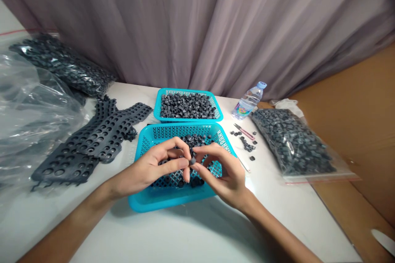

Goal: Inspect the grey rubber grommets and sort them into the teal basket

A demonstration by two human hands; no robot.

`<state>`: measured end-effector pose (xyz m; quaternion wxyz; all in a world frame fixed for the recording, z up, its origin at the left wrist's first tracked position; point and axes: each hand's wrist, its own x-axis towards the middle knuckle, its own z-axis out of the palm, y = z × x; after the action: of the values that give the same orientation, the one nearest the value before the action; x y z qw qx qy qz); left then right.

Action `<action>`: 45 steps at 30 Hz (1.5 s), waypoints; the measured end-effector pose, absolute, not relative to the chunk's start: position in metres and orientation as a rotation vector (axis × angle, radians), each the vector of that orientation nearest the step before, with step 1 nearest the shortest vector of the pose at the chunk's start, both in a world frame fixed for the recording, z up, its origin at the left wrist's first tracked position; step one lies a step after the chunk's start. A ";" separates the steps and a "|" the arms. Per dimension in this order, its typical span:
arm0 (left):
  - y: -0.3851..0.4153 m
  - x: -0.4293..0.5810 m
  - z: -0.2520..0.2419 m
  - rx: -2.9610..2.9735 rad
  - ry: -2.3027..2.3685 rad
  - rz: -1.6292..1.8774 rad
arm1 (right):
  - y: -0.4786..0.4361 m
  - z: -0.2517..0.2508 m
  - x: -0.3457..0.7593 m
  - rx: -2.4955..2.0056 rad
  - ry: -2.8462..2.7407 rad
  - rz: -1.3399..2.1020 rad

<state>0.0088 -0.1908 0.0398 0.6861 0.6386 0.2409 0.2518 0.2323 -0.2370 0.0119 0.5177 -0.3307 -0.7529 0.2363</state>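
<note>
Over the front blue basket (pixel 160 202), my left hand (pixel 163 160) and my right hand (pixel 220 170) meet fingertip to fingertip. Between them is a small dark grey rubber piece (pixel 193 160), pinched by the thumb and finger of each hand; its far side is hidden by the fingers. Many similar loose pieces (pixel 197 139) lie in that basket below, partly covered by my hands. Right behind it stands a second blue basket (pixel 219 111), filled with small dark rubber pieces (pixel 188 106).
At left lie dark rubber sheets with round holes (pixel 101 135), beside a clear plastic bag (pixel 31 102) and a filled bag (pixel 68 65). At right are a water bottle (pixel 248 102), pink-handled snips (pixel 245 132), scattered pieces (pixel 247 144) and a packed zip bag (pixel 293 144).
</note>
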 end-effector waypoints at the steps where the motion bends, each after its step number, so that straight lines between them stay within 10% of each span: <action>1: -0.191 0.009 0.040 1.429 0.537 0.564 | -0.237 0.013 0.232 -0.791 -1.821 0.556; 36: -0.180 0.006 0.029 1.369 0.692 0.707 | -0.226 0.016 0.235 -0.901 -1.480 1.065; 45: -0.181 0.010 0.025 1.238 0.841 0.657 | -0.222 0.011 0.238 -1.212 -1.668 0.351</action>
<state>0.0099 -0.1806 0.0245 0.6843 0.5522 0.3752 0.2933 0.2383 -0.2219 0.0106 0.5011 -0.5015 -0.6902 0.1450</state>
